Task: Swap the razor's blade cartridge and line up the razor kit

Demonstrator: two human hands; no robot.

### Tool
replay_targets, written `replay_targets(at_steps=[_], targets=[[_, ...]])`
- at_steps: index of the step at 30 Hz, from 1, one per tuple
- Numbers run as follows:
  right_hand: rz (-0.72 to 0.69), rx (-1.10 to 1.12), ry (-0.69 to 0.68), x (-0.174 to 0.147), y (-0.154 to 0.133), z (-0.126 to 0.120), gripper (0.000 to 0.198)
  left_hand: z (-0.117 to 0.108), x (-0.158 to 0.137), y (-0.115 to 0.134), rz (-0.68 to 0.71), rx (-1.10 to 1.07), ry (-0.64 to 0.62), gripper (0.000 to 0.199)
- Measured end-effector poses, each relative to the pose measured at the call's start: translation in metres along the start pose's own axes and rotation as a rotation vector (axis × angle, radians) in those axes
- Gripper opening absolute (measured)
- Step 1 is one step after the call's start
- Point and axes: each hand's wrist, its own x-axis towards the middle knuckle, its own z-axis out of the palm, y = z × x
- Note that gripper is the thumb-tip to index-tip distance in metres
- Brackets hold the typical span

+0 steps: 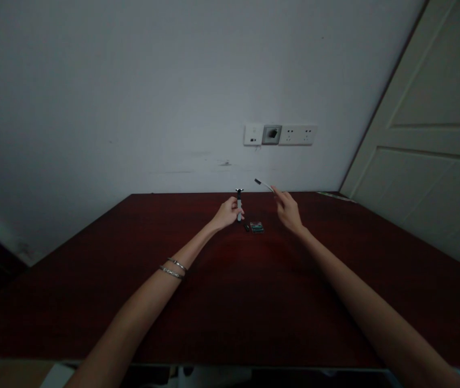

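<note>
My left hand [227, 214] is closed around the grey handle of a razor [239, 205], which stands upright with its head at the top. In my right hand [288, 210] is a toothbrush [265, 185] with a pale handle, its dark-bristled head pointing up and to the left, apart from the razor. Just below the razor, a small clear case [257, 227] with something greenish inside lies on the table. Beside that case, on its left, rests a small dark piece [246, 228] whose kind I cannot make out.
The dark red table [230, 302] reaches back to a white wall [133, 97]. Wall sockets [282, 134] sit above its rear edge. A pale panelled door [424, 151] stands at the right, with a thin flat strip [335, 197] near the back right corner.
</note>
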Motion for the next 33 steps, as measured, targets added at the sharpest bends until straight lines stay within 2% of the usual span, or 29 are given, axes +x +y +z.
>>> replay_targets(at_steps=[7,12,16,19,23,27,30,33], targets=[[-0.177,-0.33,-0.076,0.005,-0.041,-0.009,0.053,0.001,-0.002,-0.004,0.035,0.168,-0.013,0.015],[-0.197,-0.441,-0.113,-0.004,-0.019,-0.009,0.057,-0.003,-0.003,0.003,0.094,0.158,0.008,0.015],[-0.134,-0.433,-0.029,-0.005,-0.011,-0.008,0.054,-0.006,-0.004,0.0,0.101,0.269,0.002,0.014],[-0.183,-0.397,-0.036,-0.002,-0.021,-0.005,0.055,-0.004,-0.006,-0.005,0.092,0.328,-0.025,0.012],[-0.229,-0.403,-0.096,-0.006,-0.019,-0.004,0.058,-0.003,-0.007,-0.005,0.096,0.3,-0.021,0.012],[-0.166,-0.414,-0.049,-0.008,-0.008,-0.007,0.057,-0.004,-0.006,-0.003,0.087,0.249,-0.006,0.011],[-0.153,-0.366,-0.014,-0.005,-0.015,-0.005,0.056,-0.004,-0.007,-0.004,0.072,0.265,-0.01,0.011],[-0.214,-0.334,-0.053,-0.004,-0.024,-0.003,0.057,-0.003,-0.009,-0.004,0.07,0.273,-0.016,0.012]])
